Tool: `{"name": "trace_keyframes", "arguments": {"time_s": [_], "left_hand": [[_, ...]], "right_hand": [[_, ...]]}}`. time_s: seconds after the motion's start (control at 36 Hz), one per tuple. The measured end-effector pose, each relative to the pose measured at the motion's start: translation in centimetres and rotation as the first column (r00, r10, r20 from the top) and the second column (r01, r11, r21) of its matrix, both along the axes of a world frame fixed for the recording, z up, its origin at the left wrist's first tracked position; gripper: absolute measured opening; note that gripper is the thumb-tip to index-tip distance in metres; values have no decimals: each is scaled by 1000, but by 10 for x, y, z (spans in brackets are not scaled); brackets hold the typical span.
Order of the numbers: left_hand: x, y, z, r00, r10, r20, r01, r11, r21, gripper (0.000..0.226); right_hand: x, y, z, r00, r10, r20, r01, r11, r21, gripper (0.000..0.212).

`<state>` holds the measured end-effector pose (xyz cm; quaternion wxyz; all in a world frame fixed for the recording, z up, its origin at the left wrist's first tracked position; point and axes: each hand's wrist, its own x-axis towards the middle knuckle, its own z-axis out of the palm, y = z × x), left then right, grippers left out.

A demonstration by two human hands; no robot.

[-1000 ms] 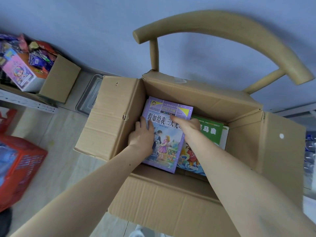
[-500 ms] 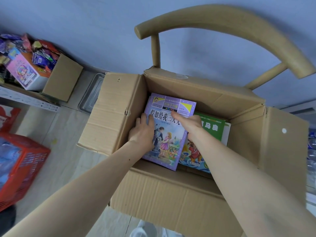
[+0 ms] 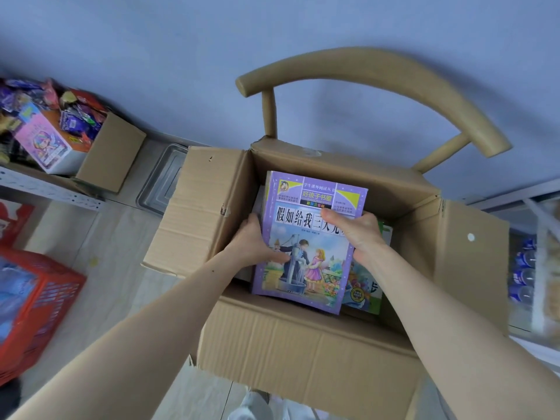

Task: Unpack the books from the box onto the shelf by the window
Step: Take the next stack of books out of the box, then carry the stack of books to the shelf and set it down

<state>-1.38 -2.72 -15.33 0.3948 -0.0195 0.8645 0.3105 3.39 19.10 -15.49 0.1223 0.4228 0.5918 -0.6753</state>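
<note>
While the open cardboard box (image 3: 303, 353) sits on the seat of a wooden chair (image 3: 378, 74), both hands are on a purple-covered book (image 3: 306, 237) just above the box opening. The left hand (image 3: 251, 237) grips its left edge, fingers curled under the cover. The right hand (image 3: 359, 230) grips the right edge, thumb pressed across the title. More books (image 3: 368, 286) lie flat inside the box beneath and to the right.

Assessment: the lift-out is under way, and most of the task is judged to remain. To do it well, raise the book level until it is clear of the box flaps, so its corners do not catch. Keep even pressure on both edges, since a thin paperback is likely to bend. No window shelf can be identified here, so the person will probably need to turn.
</note>
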Motion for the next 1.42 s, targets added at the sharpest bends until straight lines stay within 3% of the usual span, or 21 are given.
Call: {"name": "trace_keyframes", "arguments": {"time_s": [0.08,0.22,0.36,0.47,0.69,0.86,0.97,1.08,1.19,1.25,1.33,1.36,1.42], "left_hand": [[-1,3,10,999,43,30,-44,998,48,101],[0,2,48,988,125,95,-141,973,185,85],[0,-8,119,974,225,27,-223,935,274,87],[-6,-36,191,941,335,38,-324,869,374,92],[-5,-167,330,803,595,-48,-501,715,487,90],[10,-301,405,673,733,-102,-565,598,569,96],[20,-391,449,538,824,-177,-612,526,591,111],[23,-478,492,468,837,-284,-575,533,621,99],[19,-557,534,412,820,-397,-518,569,639,88],[12,-591,554,385,794,-471,-499,608,617,80],[-4,-635,580,314,749,-583,-484,655,581,78],[-10,-648,587,286,732,-619,-488,667,563,81],[-24,-670,602,235,680,-695,-494,699,517,87]], "right_hand": [[2,7,18,1000,-11,-27,10,999,-36,26],[-1,13,69,997,-9,-82,4,998,-60,48],[-23,7,146,985,75,-155,-76,997,0,41],[-54,-19,213,960,188,-208,-179,982,60,59],[-134,-157,341,846,468,-256,-439,883,165,72],[-161,-309,420,658,652,-377,-630,751,198,55],[-166,-412,463,528,710,-467,-741,653,154,71],[-167,-512,499,437,693,-572,-745,636,201,85],[-179,-597,541,377,673,-636,-711,651,267,61],[-189,-633,563,347,670,-657,-695,654,299,77],[-205,-677,592,259,637,-726,-672,659,339,129],[-210,-689,601,233,619,-750,-667,663,340,137],[-221,-712,617,164,560,-812,-644,684,342,121]]}}
